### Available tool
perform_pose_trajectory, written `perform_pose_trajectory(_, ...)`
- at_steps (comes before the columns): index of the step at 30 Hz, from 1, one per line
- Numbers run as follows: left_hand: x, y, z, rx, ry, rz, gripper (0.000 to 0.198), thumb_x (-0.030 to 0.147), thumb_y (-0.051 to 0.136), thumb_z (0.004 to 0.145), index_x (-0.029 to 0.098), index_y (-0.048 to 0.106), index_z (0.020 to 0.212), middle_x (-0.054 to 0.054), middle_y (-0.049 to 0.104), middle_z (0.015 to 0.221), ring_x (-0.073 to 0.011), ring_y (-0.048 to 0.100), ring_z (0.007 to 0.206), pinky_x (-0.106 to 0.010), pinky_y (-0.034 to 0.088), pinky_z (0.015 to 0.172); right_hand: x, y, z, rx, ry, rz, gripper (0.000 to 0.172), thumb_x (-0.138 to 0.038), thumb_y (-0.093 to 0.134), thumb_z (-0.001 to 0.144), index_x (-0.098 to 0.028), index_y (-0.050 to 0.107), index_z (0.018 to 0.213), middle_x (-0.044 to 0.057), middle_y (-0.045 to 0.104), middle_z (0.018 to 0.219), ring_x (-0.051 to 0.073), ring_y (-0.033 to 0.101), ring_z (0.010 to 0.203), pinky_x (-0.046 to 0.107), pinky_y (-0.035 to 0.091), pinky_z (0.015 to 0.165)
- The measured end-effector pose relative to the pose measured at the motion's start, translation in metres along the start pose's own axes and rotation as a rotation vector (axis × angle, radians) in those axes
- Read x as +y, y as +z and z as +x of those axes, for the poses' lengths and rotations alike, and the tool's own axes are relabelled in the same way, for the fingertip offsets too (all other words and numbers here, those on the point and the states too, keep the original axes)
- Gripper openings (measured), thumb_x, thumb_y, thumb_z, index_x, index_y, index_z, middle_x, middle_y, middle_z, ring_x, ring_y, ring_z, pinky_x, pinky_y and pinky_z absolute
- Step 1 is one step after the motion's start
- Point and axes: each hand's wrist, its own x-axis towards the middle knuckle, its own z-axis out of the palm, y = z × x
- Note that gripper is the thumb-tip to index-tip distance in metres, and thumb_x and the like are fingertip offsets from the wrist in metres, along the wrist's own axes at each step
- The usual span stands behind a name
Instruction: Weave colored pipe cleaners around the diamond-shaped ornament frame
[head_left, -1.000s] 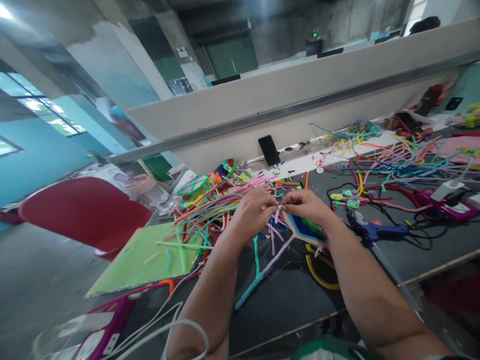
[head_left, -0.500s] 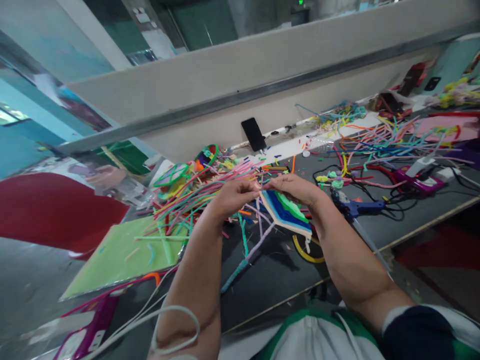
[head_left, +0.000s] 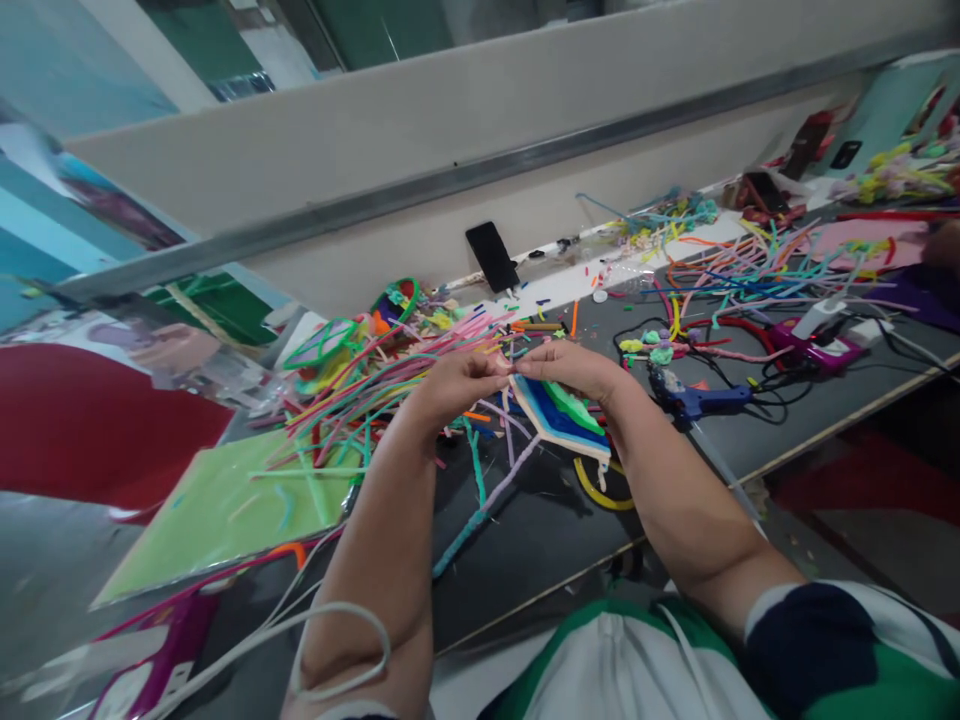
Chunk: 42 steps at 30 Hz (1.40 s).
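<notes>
A layered piece of fuzzy stems (head_left: 564,422), striped white, light blue, dark blue and green, hangs slanted over the dark table. Its upper corner is pinched in the closed fingers of my right hand (head_left: 566,366). My left hand (head_left: 466,386) is closed too, its fingertips pressed at the same corner and nearly touching the right fingertips. Exactly what lies between the fingertips is too small to make out. Below the hands a branched purple and teal stem (head_left: 480,515) lies on the table. Beside the striped piece a yellow curved stem (head_left: 600,492) is partly covered.
Loose pink and green stems (head_left: 352,400) lie left of my hands, near a green sheet (head_left: 225,500). A black phone (head_left: 492,256) leans on the partition. At right are a blue glue gun (head_left: 705,400), cables and a purple power strip (head_left: 817,345). Another purple strip (head_left: 161,650) sits at lower left.
The view has shifted slightly, so the table items appear further left and a little higher. Both hands remain together at the piece's upper corner. A blurred hand has come in at the far right edge.
</notes>
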Motion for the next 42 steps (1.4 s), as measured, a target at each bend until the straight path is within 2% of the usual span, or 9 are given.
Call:
perform_pose_trajectory(2, 0.002, 0.003, 0.002, 0.015, 0.014, 0.018, 0.028, 0.039, 0.067, 0.066, 0.014, 0.058, 0.061, 0.003, 0.049, 0.053, -0.0089, 0.043, 0.051, -0.021, 0.032, 0.050, 0.005, 0.000, 0.005, 0.013, -0.045, -0.030, 0.029, -0.040, 0.070, 0.069, -0.014, 0.071, 0.082, -0.004, 0.059, 0.059, 0.009, 0.048, 0.055, 0.022, 0.037, 0.057)
perform_pose_trajectory(5, 0.005, 0.004, 0.002, 0.032, 0.055, 0.045, 0.028, 0.039, 0.064, 0.069, 0.014, 0.056, 0.058, 0.003, 0.046, 0.051, -0.0087, 0.042, 0.051, -0.021, 0.033, 0.051, 0.008, 0.000, 0.010, 0.083, -0.047, -0.082, 0.024, -0.035, 0.072, 0.065, -0.014, 0.071, 0.076, -0.002, 0.065, 0.066, 0.011, 0.053, 0.064, 0.024, 0.039, 0.064)
perform_pose_trajectory(11, 0.013, -0.014, -0.006, 0.290, 0.203, 0.152, 0.024, 0.037, 0.063, 0.073, 0.014, 0.067, 0.080, -0.006, 0.066, 0.087, -0.0193, 0.059, 0.086, -0.031, 0.046, 0.079, 0.005, -0.002, 0.009, 0.247, -0.035, 0.134, 0.025, -0.034, 0.075, 0.059, -0.014, 0.069, 0.072, -0.002, 0.063, 0.062, 0.011, 0.052, 0.059, 0.024, 0.040, 0.061)
perform_pose_trajectory(15, 0.015, -0.019, -0.009, 0.209, 0.219, 0.022, 0.025, 0.038, 0.067, 0.071, 0.014, 0.068, 0.080, -0.008, 0.067, 0.091, -0.0195, 0.060, 0.089, -0.034, 0.046, 0.086, 0.003, -0.005, 0.004, 0.237, -0.004, 0.322, 0.028, -0.032, 0.077, 0.059, -0.013, 0.067, 0.077, 0.000, 0.065, 0.065, 0.010, 0.054, 0.057, 0.023, 0.042, 0.058)
perform_pose_trajectory(20, 0.014, -0.014, -0.009, 0.305, 0.101, -0.284, 0.043, 0.043, 0.071, 0.069, 0.014, 0.063, 0.099, -0.006, 0.067, 0.087, -0.0165, 0.062, 0.079, -0.031, 0.050, 0.074, 0.003, -0.016, 0.004, 0.253, -0.098, 0.529, 0.029, -0.035, 0.072, 0.068, -0.016, 0.062, 0.087, 0.000, 0.063, 0.068, 0.009, 0.051, 0.052, 0.021, 0.041, 0.049)
perform_pose_trajectory(23, 0.014, -0.009, -0.009, 0.269, 0.066, -0.248, 0.044, 0.044, 0.071, 0.068, 0.013, 0.063, 0.098, -0.005, 0.066, 0.081, -0.0158, 0.061, 0.074, -0.029, 0.049, 0.069, 0.009, -0.021, 0.009, 0.272, -0.147, 0.593, 0.024, -0.038, 0.065, 0.074, -0.019, 0.055, 0.086, -0.002, 0.057, 0.066, 0.008, 0.041, 0.047, 0.020, 0.033, 0.041)
perform_pose_trajectory(27, 0.013, -0.003, -0.008, 0.162, 0.081, -0.162, 0.041, 0.043, 0.068, 0.073, 0.014, 0.063, 0.101, -0.005, 0.066, 0.082, -0.0160, 0.061, 0.073, -0.027, 0.047, 0.065, 0.017, -0.018, 0.007, 0.169, -0.217, 0.722, 0.019, -0.038, 0.055, 0.082, -0.019, 0.052, 0.082, -0.003, 0.049, 0.067, 0.005, 0.028, 0.044, 0.020, 0.021, 0.039)
perform_pose_trajectory(34, 0.006, 0.008, 0.001, 0.107, 0.153, -0.003, 0.035, 0.042, 0.064, 0.075, 0.014, 0.066, 0.096, -0.006, 0.068, 0.083, -0.0176, 0.061, 0.073, -0.028, 0.046, 0.066, 0.009, -0.007, -0.001, 0.099, -0.323, 0.958, 0.010, -0.026, 0.048, 0.087, -0.019, 0.049, 0.080, -0.004, 0.039, 0.066, 0.005, 0.026, 0.049, 0.015, 0.023, 0.042)
perform_pose_trajectory(42, 0.004, 0.016, 0.005, 0.076, 0.180, 0.027, 0.028, 0.040, 0.064, 0.076, 0.016, 0.069, 0.090, -0.005, 0.068, 0.082, -0.0173, 0.060, 0.072, -0.026, 0.045, 0.064, 0.016, -0.018, 0.012, 0.117, -0.136, 0.880, 0.013, -0.027, 0.054, 0.084, -0.020, 0.046, 0.076, -0.004, 0.042, 0.061, 0.007, 0.033, 0.046, 0.016, 0.028, 0.039)
